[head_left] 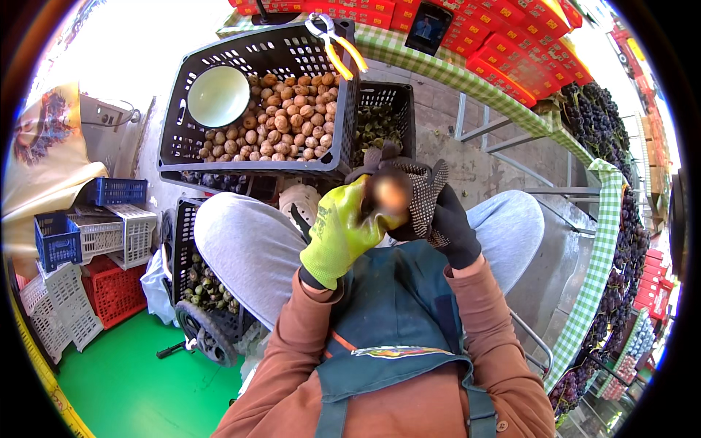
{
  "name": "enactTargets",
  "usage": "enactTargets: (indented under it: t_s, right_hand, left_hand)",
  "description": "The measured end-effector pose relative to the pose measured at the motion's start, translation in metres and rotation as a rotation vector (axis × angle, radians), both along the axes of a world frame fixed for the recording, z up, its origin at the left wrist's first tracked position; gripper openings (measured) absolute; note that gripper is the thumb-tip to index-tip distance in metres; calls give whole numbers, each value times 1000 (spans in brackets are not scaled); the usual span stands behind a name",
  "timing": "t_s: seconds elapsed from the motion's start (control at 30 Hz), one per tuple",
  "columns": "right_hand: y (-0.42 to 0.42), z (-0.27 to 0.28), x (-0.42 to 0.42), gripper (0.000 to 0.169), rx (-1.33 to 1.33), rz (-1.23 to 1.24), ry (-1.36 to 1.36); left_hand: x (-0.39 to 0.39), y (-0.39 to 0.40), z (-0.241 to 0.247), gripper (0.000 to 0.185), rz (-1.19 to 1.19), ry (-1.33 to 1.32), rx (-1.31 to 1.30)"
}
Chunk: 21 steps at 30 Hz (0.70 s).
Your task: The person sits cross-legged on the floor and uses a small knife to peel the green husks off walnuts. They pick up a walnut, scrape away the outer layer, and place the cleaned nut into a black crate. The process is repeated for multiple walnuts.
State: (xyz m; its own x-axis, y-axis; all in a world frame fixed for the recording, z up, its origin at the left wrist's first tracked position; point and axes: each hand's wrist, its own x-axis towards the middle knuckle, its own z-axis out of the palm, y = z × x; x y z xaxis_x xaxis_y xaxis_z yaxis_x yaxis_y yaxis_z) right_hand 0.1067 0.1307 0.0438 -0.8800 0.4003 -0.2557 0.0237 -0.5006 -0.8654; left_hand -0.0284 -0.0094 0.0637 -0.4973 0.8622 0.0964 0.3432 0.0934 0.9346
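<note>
My left hand (350, 230), in a lime-green coated glove, holds a small round orange-brown thing (390, 193), too blurred to name for certain. Close against it is my right hand (432, 205), gloved in black with pale grip dots; its fingers overlap the far side of the thing, and their exact grip is hidden. Ahead of both hands, a black plastic crate (257, 165) holds many walnuts in their shells (290, 112) and a pale green bowl (218, 97). Pliers with yellow-orange handles (344, 52) hang over the crate's far right corner.
Behind my hands, a second black crate (408, 104) contains green-brown husks (378, 128). Left of my knee, another crate (183, 241) holds green-brown fruits (211, 287), near a black wheel (205, 334). A checkered-cloth table (594, 241) carrying grapes (619, 274) and red boxes (509, 60) curves around the right.
</note>
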Motion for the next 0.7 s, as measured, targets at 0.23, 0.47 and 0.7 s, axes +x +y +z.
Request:
enactTargets:
  t_s: [0.23, 0.47, 0.7]
  right_hand:
    - [-18, -5, -8, 37, 138, -92, 38]
    - [-16, -9, -14, 31, 622, -147, 48]
    - [12, -11, -10, 42, 696, -121, -68]
  left_hand:
    - [3, -1, -5, 22, 60, 584, 23]
    - [5, 2, -13, 42, 115, 648, 195]
    - [4, -1, -10, 52, 114, -442, 185]
